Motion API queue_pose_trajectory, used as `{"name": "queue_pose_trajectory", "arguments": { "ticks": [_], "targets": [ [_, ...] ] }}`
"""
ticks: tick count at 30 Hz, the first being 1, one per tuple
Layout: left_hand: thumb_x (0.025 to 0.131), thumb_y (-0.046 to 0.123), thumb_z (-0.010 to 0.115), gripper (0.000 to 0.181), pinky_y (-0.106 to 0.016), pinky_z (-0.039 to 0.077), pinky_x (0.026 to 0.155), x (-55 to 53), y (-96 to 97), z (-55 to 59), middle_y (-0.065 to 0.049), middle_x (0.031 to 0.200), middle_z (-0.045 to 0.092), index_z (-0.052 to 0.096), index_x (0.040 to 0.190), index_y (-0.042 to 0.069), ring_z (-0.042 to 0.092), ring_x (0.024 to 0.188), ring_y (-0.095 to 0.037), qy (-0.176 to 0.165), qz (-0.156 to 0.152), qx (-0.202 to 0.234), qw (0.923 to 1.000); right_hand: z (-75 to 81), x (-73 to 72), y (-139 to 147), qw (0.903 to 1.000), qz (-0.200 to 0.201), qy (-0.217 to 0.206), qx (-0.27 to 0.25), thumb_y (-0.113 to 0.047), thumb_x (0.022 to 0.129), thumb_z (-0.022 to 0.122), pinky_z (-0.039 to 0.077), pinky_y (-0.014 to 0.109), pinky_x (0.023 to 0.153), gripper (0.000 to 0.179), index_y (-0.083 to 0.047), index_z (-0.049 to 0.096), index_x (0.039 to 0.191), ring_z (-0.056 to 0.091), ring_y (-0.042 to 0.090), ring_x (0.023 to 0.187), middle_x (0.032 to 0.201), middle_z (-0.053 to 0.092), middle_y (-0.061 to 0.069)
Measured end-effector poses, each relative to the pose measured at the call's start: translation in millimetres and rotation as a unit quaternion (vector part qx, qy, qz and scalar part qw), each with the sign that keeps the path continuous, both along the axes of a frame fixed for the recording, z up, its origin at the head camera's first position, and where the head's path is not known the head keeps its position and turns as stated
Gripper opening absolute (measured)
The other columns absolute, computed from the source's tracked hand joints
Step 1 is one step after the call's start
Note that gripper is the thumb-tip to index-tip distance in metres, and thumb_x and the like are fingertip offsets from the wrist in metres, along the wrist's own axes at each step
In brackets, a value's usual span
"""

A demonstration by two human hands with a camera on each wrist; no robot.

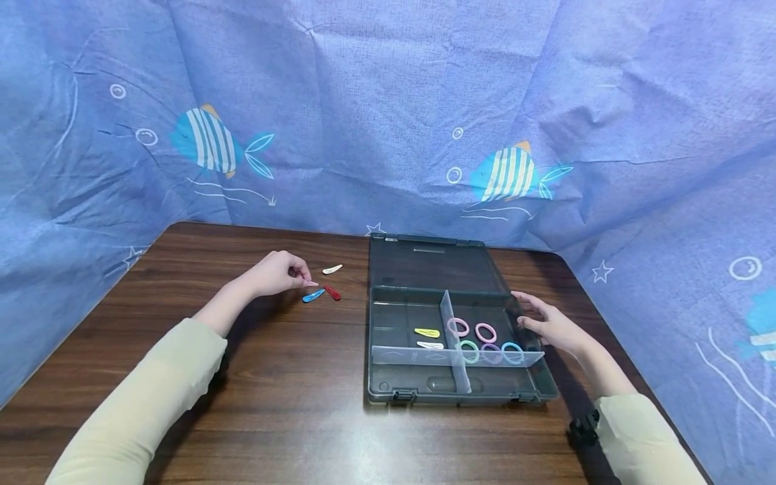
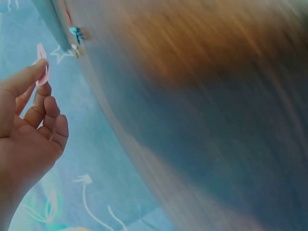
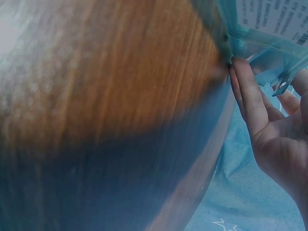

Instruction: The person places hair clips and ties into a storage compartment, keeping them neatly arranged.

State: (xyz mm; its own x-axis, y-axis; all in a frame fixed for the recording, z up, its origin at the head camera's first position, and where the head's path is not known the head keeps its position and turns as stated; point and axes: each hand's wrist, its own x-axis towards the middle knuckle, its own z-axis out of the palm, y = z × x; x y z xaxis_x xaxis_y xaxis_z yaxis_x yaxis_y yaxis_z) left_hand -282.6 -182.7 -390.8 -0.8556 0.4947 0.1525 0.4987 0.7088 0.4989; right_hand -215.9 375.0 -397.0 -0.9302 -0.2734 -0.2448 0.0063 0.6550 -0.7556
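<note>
My left hand (image 1: 280, 273) pinches a pink snap hair clip (image 2: 45, 77) between thumb and fingertips, just above the table. Beside it lie a blue hair clip (image 1: 313, 296), a red hair clip (image 1: 332, 292) and a cream hair clip (image 1: 332, 269). At the right side of a dark see-through divided box (image 1: 388, 389), my right hand (image 1: 554, 328) rests with its fingers against the wall, fairly straight in the right wrist view. The back left compartment holds a yellow hair clip (image 1: 427, 333) and a white hair clip (image 1: 430, 345).
Several small hair ties, including a pink one (image 1: 486, 333) and a blue one (image 1: 512, 353), lie in the back right compartment. Clear dividers (image 1: 400, 356) cross the box. Its lid (image 1: 430, 266) lies back toward the blue fish-print curtain (image 1: 376, 135). Everything stands on a brown wooden table (image 1: 285, 404).
</note>
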Motion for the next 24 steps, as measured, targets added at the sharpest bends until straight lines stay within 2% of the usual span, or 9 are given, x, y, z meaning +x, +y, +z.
{"name": "queue_pose_trajectory", "arguments": {
  "ticks": [10, 17, 24],
  "targets": [
    [0.082, 0.007, 0.066, 0.009, -0.027, 0.037, 0.06, 9.9, 22.5, 15.3, 0.007, 0.064, 0.059, 0.068, 0.075, 0.014, 0.046, 0.058, -0.011, 0.014, 0.011, 0.022, 0.9996, 2.5, 1.9, 0, 0.9999, 0.005, 0.006, -0.013, -0.023, 0.099, 0.049, 0.051, 0.046, 0.074, 0.061, -0.012, 0.019, 0.15, 0.044, 0.047, 0.122, 0.142, 0.03, 0.029],
    [0.083, 0.014, 0.069, 0.004, -0.029, 0.037, 0.058, 15.8, 43.1, 26.1, 0.003, 0.064, 0.058, 0.068, 0.079, 0.013, 0.045, 0.059, -0.013, -0.012, 0.029, 0.04, 0.9987, 1.6, 0.8, 1, 0.9999, 0.007, 0.006, -0.013, -0.023, 0.098, 0.05, 0.051, 0.046, 0.074, 0.062, -0.013, 0.018, 0.151, 0.043, 0.048, 0.122, 0.141, 0.03, 0.03],
    [0.084, 0.019, 0.07, 0.008, -0.028, 0.038, 0.058, 22.4, 63.2, 35.7, 0.005, 0.064, 0.058, 0.068, 0.077, 0.015, 0.047, 0.059, -0.014, -0.009, 0.015, 0.061, 0.998, 1.3, 0.7, 1, 0.9998, 0.006, 0.006, -0.019, -0.023, 0.098, 0.05, 0.051, 0.045, 0.074, 0.061, -0.013, 0.019, 0.15, 0.044, 0.047, 0.122, 0.141, 0.03, 0.029]
  ]
}}
